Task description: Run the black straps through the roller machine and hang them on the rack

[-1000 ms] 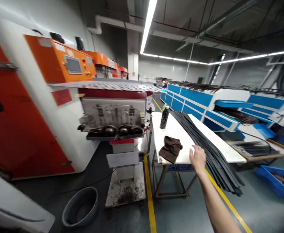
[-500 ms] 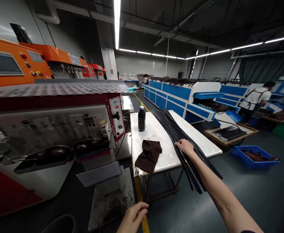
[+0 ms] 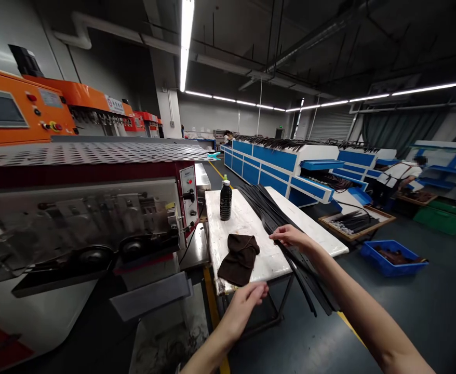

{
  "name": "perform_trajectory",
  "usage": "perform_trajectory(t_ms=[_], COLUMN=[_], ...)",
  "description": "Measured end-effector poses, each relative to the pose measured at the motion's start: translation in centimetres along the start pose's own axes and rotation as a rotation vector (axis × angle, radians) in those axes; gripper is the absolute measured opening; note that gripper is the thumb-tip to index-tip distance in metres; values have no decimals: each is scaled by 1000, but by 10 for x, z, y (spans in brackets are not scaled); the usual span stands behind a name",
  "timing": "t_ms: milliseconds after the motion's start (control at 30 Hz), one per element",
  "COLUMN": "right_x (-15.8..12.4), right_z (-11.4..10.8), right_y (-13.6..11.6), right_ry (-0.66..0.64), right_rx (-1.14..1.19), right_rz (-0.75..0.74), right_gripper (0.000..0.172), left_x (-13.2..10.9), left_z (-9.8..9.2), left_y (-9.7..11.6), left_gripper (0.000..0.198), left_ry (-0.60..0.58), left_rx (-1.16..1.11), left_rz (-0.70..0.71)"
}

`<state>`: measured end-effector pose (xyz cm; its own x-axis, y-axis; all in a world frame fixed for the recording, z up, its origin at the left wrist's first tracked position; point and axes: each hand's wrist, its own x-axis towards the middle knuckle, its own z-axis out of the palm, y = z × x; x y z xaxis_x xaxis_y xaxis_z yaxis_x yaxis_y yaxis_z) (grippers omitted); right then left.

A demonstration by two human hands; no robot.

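Strips (image 3: 302, 272): long, flat and black, laid loosely side by side. They run lengthwise across the desk (image 3: 269, 272) and pass under the right grip, and their ends overhang the desk's front edge and hang free.

Right grip (image 3: 290, 236): fingers apart and extended, palm down, clamped on nothing. It sits directly over the strips; whether the fingertips touch them cannot be told.

Left grip (image 3: 243, 309): fingers apart, holding nothing, at the desk's front edge. It lies below and to the left of the right grip, well short of the strips' hanging ends.

Cloth (image 3: 239, 259): dark brown, folded loosely on the desk, just above the left grip and to the left of the right grip.

Bottle (image 3: 225, 201): dark, capped, upright on the desk, beyond the cloth and farther from both grips.

Machine (image 3: 80, 218): perforated top, control panel (image 3: 189, 200) facing the desk, left of both grips.

Placement: cloth and bottle appear kept within reach of the grips, clear of the strips. The strips probably overhang because of their length.

Beyond the grips: a wooden tray (image 3: 354, 223) of dark pieces, a blue crate (image 3: 391, 258), and a co-worker (image 3: 399, 174) in an apron, far to the right.
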<state>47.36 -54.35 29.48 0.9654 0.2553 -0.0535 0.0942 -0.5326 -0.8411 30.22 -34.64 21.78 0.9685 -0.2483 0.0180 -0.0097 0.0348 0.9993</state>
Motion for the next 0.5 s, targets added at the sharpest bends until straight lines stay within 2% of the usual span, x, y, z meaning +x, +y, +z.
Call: perform_trajectory(t_ms=[67,133,233,300,400,500], right_x=[-26,-46,-53,-45,-22,-6], right_z=[26,54,83,90,84,68], right_y=[-8,-11,-18,-30,-63,-105], right_ry=[-36,-53,-52,-28,61,156], right_rx=[221,411,645,757,860,917], right_rz=[-35,-32,0,14,0,-63], right_gripper=[32,35,31,22,9,5], left_x=[13,17,8,-7,-44,-92], left_z=[10,18,13,-2,-39,-86], left_y=[19,31,30,17,-19,-57], left_gripper=[58,57,56,59,62,54], left_ry=[-16,-3,47,25,-18,64], left_rx=[-196,-323,-372,-316,-173,17], left_rz=[-26,-38,-60,-94,-144,-207])
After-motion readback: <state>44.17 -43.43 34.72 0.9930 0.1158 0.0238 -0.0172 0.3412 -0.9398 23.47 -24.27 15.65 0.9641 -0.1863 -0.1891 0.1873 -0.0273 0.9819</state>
